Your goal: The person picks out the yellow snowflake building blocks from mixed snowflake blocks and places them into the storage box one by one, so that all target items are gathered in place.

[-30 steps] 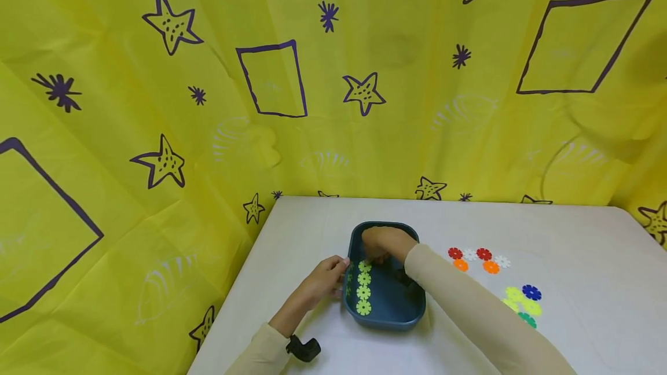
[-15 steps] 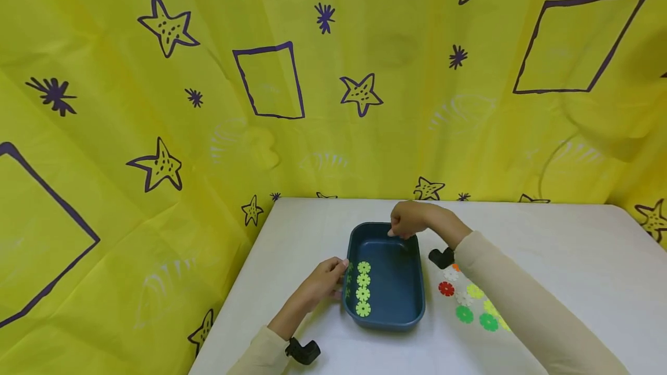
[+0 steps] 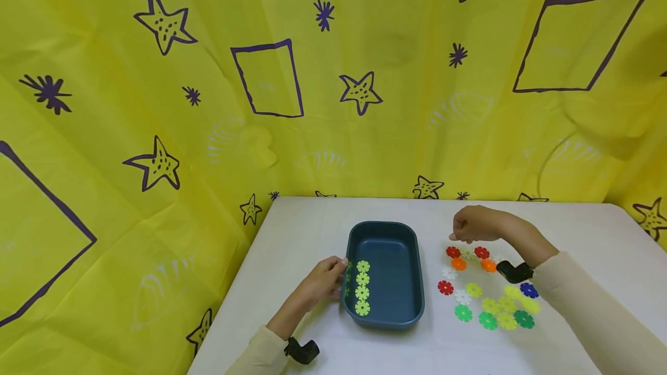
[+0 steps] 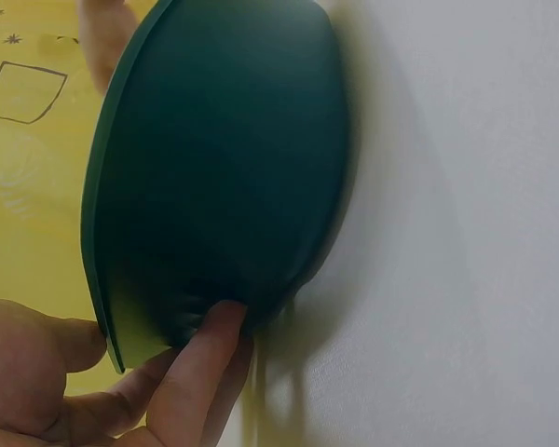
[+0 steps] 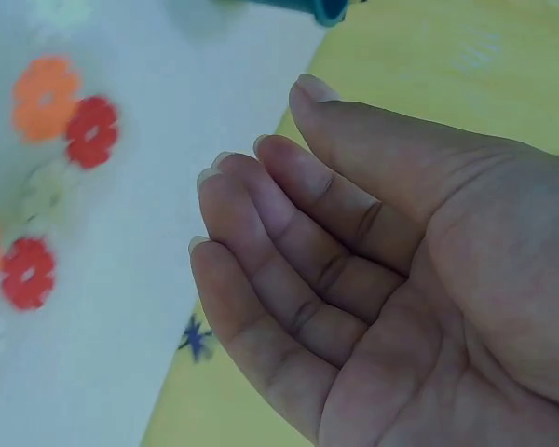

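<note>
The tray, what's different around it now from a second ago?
The right grip moved right, from the tray to near the loose flowers. It holds nothing now; I can't tell if it let something go. The left grip still pinches the tray's edge, and the four flowers inside stayed put.

Right of the left hand [image 3: 325,278] a tray [image 3: 393,288] is standing, a disc row [image 3: 362,293] lying inside near that hand; loose discs [image 3: 491,305] are lying before the right hand [image 3: 476,224].
</note>
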`<act>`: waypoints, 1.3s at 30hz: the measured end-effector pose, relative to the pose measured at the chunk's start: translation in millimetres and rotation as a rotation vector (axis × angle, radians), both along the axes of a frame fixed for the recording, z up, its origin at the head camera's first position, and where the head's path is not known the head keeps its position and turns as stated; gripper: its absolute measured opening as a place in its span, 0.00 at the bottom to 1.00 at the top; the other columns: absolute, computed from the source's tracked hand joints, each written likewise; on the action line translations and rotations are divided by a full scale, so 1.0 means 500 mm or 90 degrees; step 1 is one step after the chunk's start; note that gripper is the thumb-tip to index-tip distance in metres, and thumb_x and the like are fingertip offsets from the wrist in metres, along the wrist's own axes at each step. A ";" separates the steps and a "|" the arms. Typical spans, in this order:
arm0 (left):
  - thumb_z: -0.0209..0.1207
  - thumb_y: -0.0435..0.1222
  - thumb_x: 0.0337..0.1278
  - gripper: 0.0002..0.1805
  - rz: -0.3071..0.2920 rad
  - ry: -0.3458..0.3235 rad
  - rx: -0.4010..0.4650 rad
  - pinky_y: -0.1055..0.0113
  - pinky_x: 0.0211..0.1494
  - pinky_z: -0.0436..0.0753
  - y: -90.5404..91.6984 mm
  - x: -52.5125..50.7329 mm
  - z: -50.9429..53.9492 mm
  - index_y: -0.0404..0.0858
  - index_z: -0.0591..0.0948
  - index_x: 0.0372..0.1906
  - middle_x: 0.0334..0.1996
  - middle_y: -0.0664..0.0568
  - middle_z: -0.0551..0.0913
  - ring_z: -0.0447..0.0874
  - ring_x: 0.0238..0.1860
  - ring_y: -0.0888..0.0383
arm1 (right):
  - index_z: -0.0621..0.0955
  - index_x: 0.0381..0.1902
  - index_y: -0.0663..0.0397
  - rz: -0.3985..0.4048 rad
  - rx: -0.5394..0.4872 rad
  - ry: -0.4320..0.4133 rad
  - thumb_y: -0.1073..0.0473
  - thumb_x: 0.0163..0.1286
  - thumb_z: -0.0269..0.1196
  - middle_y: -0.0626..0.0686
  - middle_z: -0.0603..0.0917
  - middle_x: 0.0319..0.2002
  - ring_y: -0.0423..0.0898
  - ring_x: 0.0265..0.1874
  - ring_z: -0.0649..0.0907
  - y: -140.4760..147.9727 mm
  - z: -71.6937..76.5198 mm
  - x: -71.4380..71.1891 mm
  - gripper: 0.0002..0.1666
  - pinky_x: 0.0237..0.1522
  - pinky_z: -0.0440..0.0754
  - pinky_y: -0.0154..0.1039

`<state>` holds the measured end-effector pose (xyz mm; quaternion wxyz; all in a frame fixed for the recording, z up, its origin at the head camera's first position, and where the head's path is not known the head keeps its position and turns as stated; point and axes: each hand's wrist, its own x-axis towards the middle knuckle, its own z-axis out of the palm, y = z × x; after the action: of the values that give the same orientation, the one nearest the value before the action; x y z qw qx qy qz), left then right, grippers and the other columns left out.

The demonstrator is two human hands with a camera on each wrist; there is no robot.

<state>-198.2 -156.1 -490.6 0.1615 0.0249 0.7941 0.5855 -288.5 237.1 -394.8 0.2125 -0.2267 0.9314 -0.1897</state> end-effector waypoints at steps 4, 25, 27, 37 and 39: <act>0.50 0.48 0.84 0.22 0.004 -0.004 0.000 0.62 0.42 0.88 0.001 0.000 -0.003 0.32 0.79 0.52 0.45 0.45 0.83 0.84 0.42 0.56 | 0.82 0.38 0.59 -0.019 -0.007 -0.011 0.56 0.75 0.68 0.52 0.82 0.33 0.47 0.33 0.79 0.039 -0.019 0.023 0.11 0.39 0.80 0.42; 0.50 0.49 0.84 0.22 0.004 0.004 -0.005 0.62 0.41 0.87 0.001 0.002 0.000 0.32 0.79 0.52 0.46 0.46 0.82 0.82 0.43 0.55 | 0.77 0.37 0.52 -0.075 -0.028 -0.028 0.59 0.63 0.77 0.50 0.74 0.31 0.48 0.36 0.74 0.051 -0.143 0.120 0.17 0.38 0.72 0.43; 0.50 0.49 0.84 0.22 0.004 0.005 -0.006 0.62 0.41 0.87 0.001 0.003 0.000 0.32 0.79 0.52 0.46 0.45 0.82 0.82 0.42 0.55 | 0.77 0.37 0.53 -0.080 -0.044 -0.035 0.60 0.63 0.77 0.51 0.73 0.31 0.48 0.35 0.74 0.050 -0.146 0.123 0.17 0.37 0.71 0.43; 0.50 0.49 0.84 0.23 0.005 0.009 -0.006 0.62 0.40 0.87 0.001 0.001 -0.003 0.31 0.79 0.52 0.46 0.45 0.82 0.83 0.42 0.55 | 0.77 0.38 0.53 -0.102 -0.054 -0.044 0.60 0.62 0.78 0.51 0.73 0.30 0.48 0.34 0.74 0.047 -0.150 0.131 0.18 0.36 0.72 0.42; 0.50 0.49 0.84 0.23 0.004 0.010 -0.007 0.62 0.40 0.88 0.001 0.001 -0.003 0.31 0.79 0.52 0.46 0.45 0.82 0.83 0.42 0.55 | 0.77 0.38 0.53 -0.099 -0.060 -0.044 0.60 0.62 0.78 0.51 0.73 0.30 0.48 0.34 0.74 0.048 -0.149 0.132 0.18 0.36 0.72 0.41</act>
<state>-197.9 -155.7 -492.3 0.1535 0.0257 0.7986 0.5813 -222.3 261.0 -469.5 0.2181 -0.1571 0.9283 -0.2571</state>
